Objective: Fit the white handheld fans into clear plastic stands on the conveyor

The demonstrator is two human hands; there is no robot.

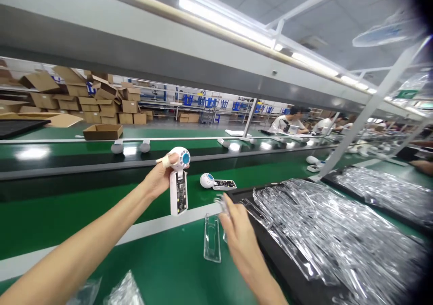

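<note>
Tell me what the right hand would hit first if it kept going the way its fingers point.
The right hand points up and slightly left, away from the person. Its fingertips already touch a small clear plastic piece. Beyond that, probably the white device lying on the belt, though depth is hard to judge.

Bright, even light from ceiling tubes (223,20). Glare patches on green worktop (34,154) and clear plastic trays (338,233). Right hand (237,233) motion-blurred. Wide-angle bending at edges; dark vignette at right corners.
</note>
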